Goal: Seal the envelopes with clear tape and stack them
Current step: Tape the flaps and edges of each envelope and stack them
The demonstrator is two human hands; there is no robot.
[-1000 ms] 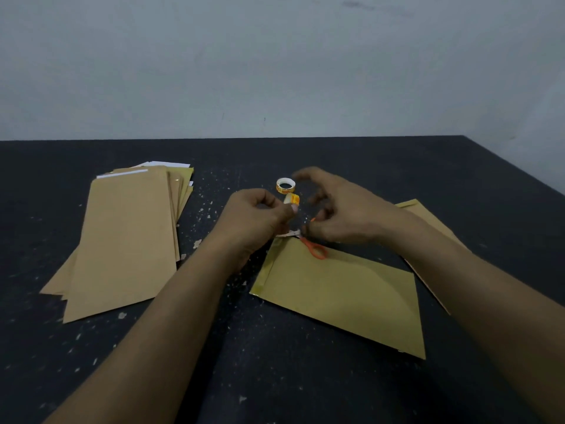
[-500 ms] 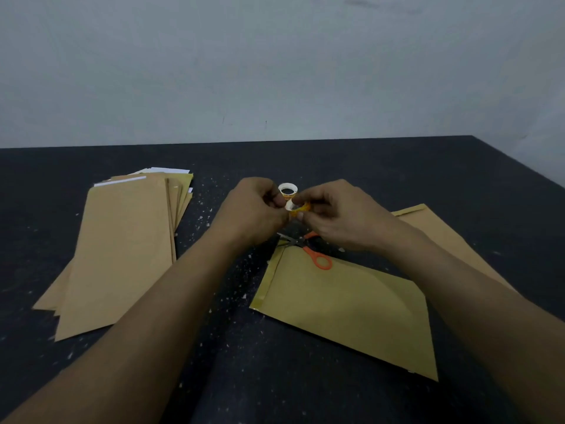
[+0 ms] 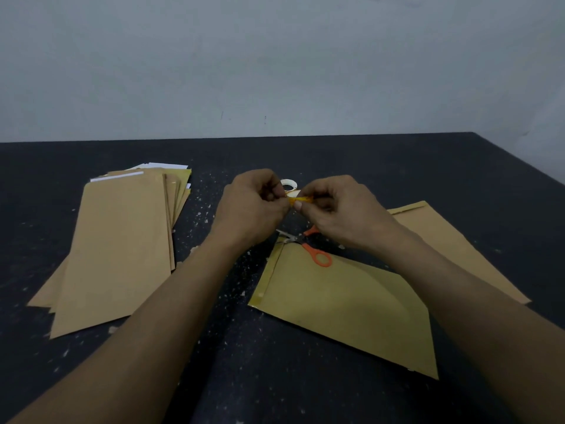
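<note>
Both hands meet above the table's middle around a small yellow tape roll [image 3: 301, 199]. My left hand [image 3: 253, 206] pinches it from the left, and my right hand [image 3: 336, 209] pinches it from the right with thumb and forefinger. A second small white tape roll [image 3: 289, 185] shows just behind my fingers. Below the hands lies a brown envelope [image 3: 345, 304], flap side up, with orange-handled scissors [image 3: 315, 252] resting on its top corner. Another brown envelope [image 3: 452, 249] lies partly under my right forearm.
A fanned pile of brown envelopes [image 3: 119, 243] with white paper showing at the far end lies on the left of the dark table [image 3: 458, 179]. Small paper scraps speckle the table. A pale wall stands behind the table's far edge.
My hands have come together on the yellow tape roll; a second ago the right hand was spread open above it. The view has tilted down slightly.
</note>
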